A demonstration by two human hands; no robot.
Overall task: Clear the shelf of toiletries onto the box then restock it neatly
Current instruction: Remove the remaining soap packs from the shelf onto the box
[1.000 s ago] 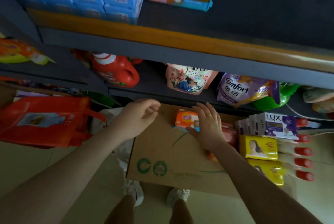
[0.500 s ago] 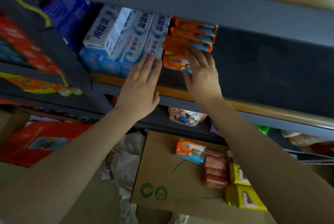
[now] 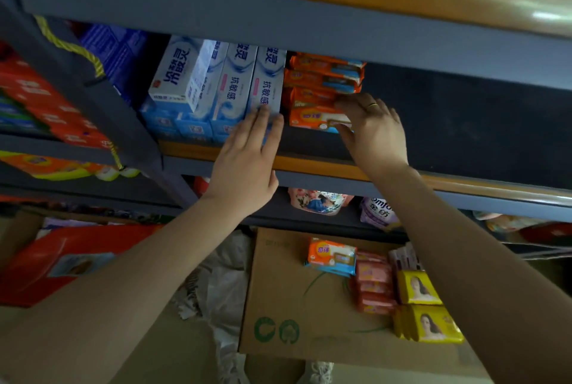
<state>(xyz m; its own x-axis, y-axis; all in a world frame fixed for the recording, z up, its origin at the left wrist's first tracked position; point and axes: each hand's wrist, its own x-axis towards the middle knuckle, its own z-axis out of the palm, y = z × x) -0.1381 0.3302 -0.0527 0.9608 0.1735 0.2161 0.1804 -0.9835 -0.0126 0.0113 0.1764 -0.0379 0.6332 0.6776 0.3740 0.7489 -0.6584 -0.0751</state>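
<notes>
On the shelf point(image 3: 309, 164) stands a stack of orange soap packs point(image 3: 322, 80) next to white-and-blue toothpaste boxes point(image 3: 232, 86). My right hand point(image 3: 371, 129) pinches the lowest orange soap pack point(image 3: 309, 119) at its right end. My left hand point(image 3: 247, 160) is flat with straight fingers, its fingertips touching the toothpaste boxes. Below, a cardboard box point(image 3: 288, 297) carries one orange soap pack point(image 3: 331, 255), pink soap bars point(image 3: 373, 284) and yellow soap boxes point(image 3: 424, 306).
The shelf right of the soap stack is dark and bare. Pouches of softener point(image 3: 377, 213) lie on the lower shelf. Red bags point(image 3: 62, 260) sit at the left, a white plastic bag point(image 3: 223, 284) on the floor beside the box.
My view and both hands rose from the cardboard box to the shelf. My right hand shifted right along the stack and now pinches the lowest soap pack.
</notes>
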